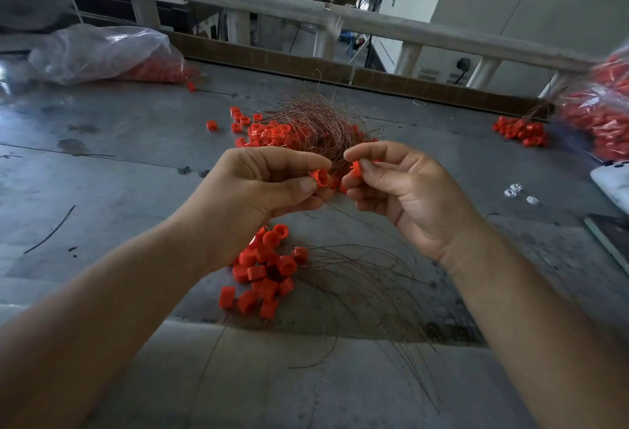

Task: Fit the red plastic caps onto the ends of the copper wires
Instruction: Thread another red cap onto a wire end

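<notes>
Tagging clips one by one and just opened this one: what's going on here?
A person works at a grey table. The left hand pinches one red cap and the right hand pinches a second cap, held close together above the table. Behind them lies a tangle of copper wires among loose caps; nearer the person sits a pile of caps with wires trailing from it. Whether a wire is in either held cap is too fine to tell.

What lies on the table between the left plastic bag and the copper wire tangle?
Head view: a few loose red caps scattered on the grey table.
</notes>
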Demonstrator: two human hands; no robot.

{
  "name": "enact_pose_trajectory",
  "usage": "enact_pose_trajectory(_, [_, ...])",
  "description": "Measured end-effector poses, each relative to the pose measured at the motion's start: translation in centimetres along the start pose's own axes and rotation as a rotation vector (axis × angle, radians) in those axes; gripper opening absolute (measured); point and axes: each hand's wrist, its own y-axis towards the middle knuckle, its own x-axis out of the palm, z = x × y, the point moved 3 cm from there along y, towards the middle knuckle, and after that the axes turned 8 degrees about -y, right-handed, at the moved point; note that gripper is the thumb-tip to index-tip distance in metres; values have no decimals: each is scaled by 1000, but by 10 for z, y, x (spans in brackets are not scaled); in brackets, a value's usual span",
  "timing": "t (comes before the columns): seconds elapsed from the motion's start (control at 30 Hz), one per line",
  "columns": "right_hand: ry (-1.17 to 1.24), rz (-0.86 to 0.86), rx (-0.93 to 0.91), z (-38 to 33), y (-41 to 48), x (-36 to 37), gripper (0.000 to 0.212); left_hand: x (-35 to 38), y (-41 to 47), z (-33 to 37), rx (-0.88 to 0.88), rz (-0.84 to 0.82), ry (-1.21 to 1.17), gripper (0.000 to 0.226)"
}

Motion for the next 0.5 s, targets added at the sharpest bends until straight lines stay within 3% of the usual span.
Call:
enact_pose_trajectory(0.13, [23, -15, -20, -1, -2, 2, 19, 0, 0, 0, 0, -1, 12, 24])
enact_pose_trajectory(0.5, [-412, 75, -337, -9, -10, 19, 24, -1, 0, 1, 10, 21, 26, 18])
